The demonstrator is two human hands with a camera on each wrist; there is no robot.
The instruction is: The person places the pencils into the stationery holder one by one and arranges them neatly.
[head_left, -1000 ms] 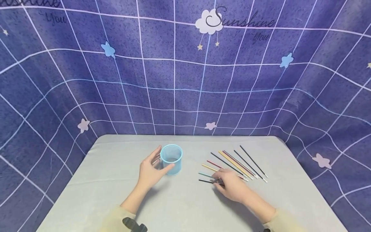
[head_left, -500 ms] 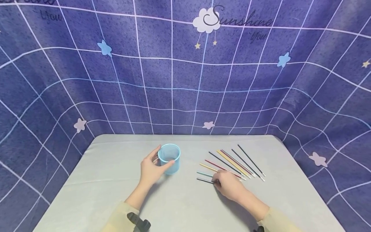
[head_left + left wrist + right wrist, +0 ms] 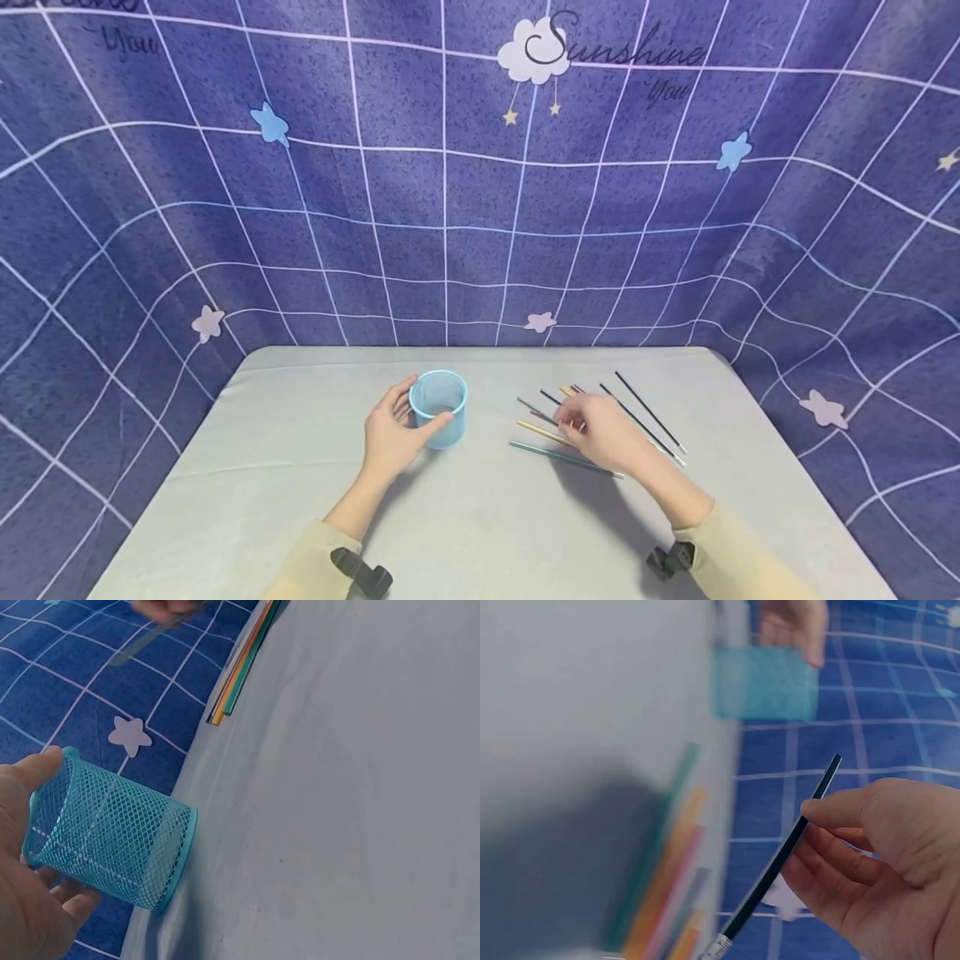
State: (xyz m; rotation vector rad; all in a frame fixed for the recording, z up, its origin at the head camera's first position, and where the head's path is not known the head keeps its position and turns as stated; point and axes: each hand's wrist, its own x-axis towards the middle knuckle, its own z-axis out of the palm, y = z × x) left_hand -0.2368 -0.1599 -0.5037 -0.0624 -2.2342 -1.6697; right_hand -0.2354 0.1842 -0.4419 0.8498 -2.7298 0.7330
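Dark pencil's axis: the slim, straight dark pencil with a silvery ferrule (image 3: 769, 874) slants, plain end up and right in the right-wrist view, ferrule down and left.
Dark pencil's place: above the pale cloth-covered table (image 3: 480, 533), across the fingertips, with the plain end projecting past the thumb and the longer ferrule part beyond the fingers.
Right hand (image 3: 603, 429): thumb and fingers pinch the dark pencil.
Left hand (image 3: 393, 437): thumb and fingers curl round the upright light-blue wire-mesh cup (image 3: 441, 427).
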